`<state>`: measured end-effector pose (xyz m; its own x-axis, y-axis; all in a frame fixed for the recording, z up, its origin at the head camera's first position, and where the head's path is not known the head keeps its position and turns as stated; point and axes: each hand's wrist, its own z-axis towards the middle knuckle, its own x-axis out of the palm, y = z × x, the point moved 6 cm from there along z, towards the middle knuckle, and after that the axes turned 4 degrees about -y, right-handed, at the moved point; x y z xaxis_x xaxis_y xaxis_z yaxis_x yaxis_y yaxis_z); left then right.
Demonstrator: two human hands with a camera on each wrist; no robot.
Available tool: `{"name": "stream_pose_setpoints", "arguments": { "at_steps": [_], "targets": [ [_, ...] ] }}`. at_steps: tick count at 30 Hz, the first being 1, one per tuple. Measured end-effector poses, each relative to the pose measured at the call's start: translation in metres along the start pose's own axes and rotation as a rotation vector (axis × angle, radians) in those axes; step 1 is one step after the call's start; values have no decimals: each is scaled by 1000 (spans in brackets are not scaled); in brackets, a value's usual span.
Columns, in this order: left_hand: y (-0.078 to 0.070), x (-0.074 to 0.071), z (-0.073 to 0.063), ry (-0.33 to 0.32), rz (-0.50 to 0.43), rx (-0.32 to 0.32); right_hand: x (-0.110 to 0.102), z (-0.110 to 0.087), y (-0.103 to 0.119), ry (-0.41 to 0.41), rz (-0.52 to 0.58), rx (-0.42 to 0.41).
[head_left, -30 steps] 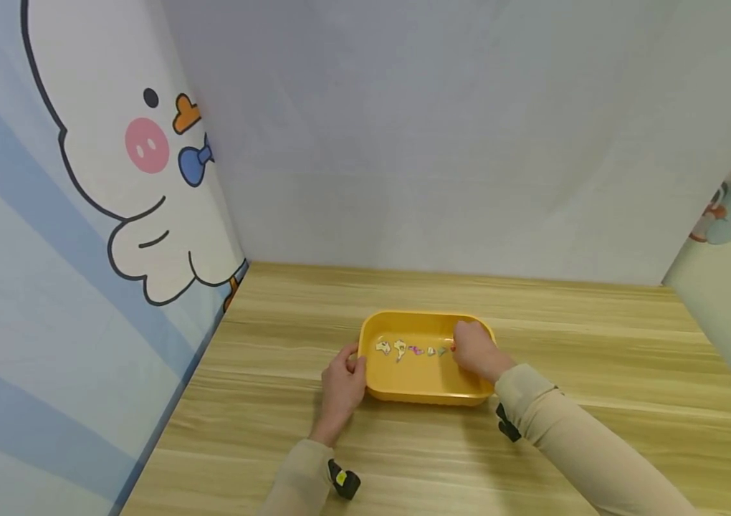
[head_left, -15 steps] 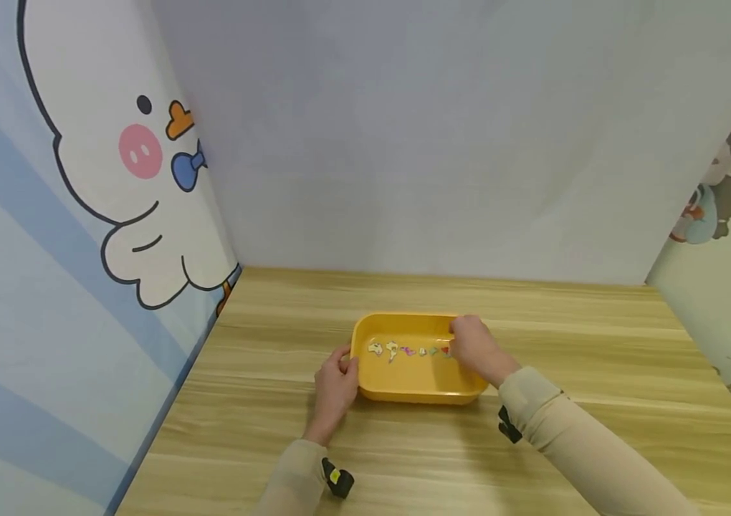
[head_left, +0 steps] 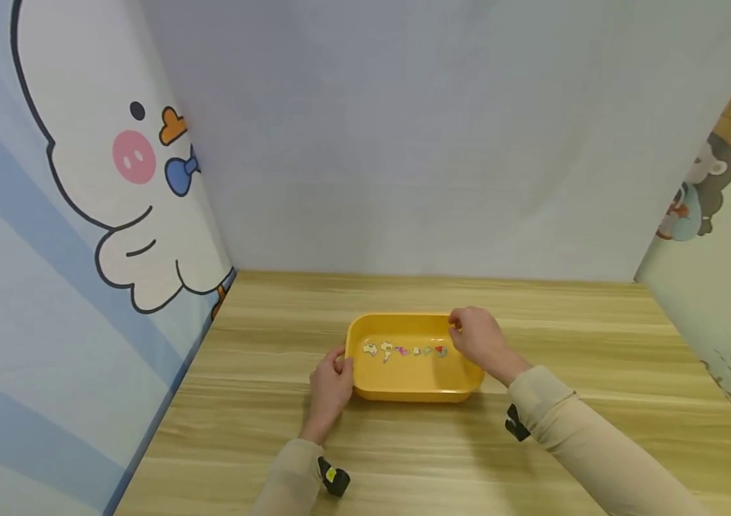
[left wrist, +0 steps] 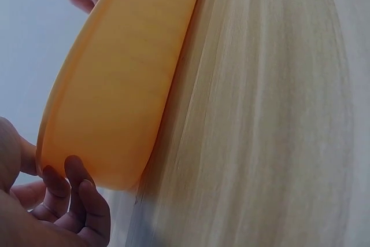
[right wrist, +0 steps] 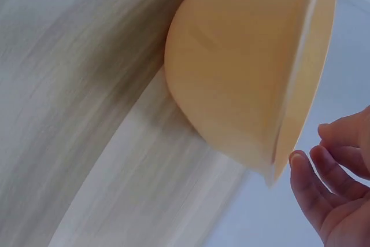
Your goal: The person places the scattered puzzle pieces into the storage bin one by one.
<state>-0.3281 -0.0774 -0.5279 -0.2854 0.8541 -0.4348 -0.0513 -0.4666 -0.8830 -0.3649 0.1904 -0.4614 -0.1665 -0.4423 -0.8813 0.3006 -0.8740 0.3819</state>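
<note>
A yellow plastic tray (head_left: 413,393) stands on the wooden table, with a row of small colourful flat cut-out pieces (head_left: 402,351) on its floor. At the right end of that row lies a red and blue-green piece (head_left: 441,351). My left hand (head_left: 331,387) grips the tray's left end, its fingers against the outer wall in the left wrist view. Above the tray's right end hovers my right hand (head_left: 480,340), fingers loosely bent. In the right wrist view, the right hand's fingertips (right wrist: 298,157) are near the rim and nothing shows between them.
The wood-grain table (head_left: 275,322) extends around the tray. Behind it rises a plain pale wall (head_left: 404,143). A cartoon-printed panel (head_left: 82,358) borders the left side and another printed panel (head_left: 727,301) the right. Each wrist carries a small black camera (head_left: 335,479).
My right hand has risen from the tray's floor, uncovering the red and blue-green piece at the row's right end. The left hand keeps its grip. The head view has shifted slightly.
</note>
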Motion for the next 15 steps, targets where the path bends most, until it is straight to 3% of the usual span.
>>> {"name": "stream_pose_setpoints", "arguments": {
  "at_steps": [8, 15],
  "targets": [
    [-2, 0, -2, 8, 3, -8, -13, -7, -17, -15, -27, 59],
    [0, -2, 0, 13, -8, -5, -20, -15, -31, -34, -12, 55]
  ]
}}
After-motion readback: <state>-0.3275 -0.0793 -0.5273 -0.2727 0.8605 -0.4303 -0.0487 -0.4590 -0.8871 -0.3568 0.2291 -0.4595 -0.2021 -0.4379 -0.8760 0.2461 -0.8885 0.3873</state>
